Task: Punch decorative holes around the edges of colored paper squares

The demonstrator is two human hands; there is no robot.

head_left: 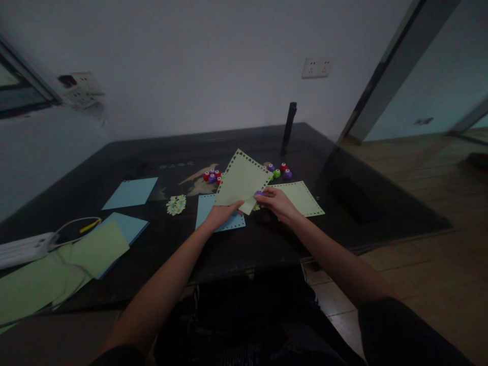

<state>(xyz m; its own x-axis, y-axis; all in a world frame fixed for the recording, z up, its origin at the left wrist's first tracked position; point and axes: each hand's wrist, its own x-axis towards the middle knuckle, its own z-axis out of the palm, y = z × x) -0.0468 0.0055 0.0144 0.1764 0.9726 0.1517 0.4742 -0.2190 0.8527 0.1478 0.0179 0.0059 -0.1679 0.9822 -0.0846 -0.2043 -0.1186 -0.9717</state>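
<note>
My left hand (223, 215) grips the lower edge of a pale yellow-green sheet of paper (244, 178), which is tilted up off the table. Shaped holes line its upper edges. In my right hand (280, 202) is a small purple craft punch (259, 193), pinched at the sheet's lower right edge. Beneath my left hand lies a blue sheet (205, 206) with punched edges. Another pale green sheet with a punched border (303, 198) rests beside my right hand. Small red and purple punches (212, 176) sit behind the held sheet on the left; red, green and purple ones (284, 168) sit on the right.
A heap of small paper cut-outs (176, 205) lies left of centre. Further left are a blue sheet (131, 193), green sheets (95, 249), a white power strip (26, 250) and a cable. A black upright post (288, 128) stands at the back of the dark table (160, 254).
</note>
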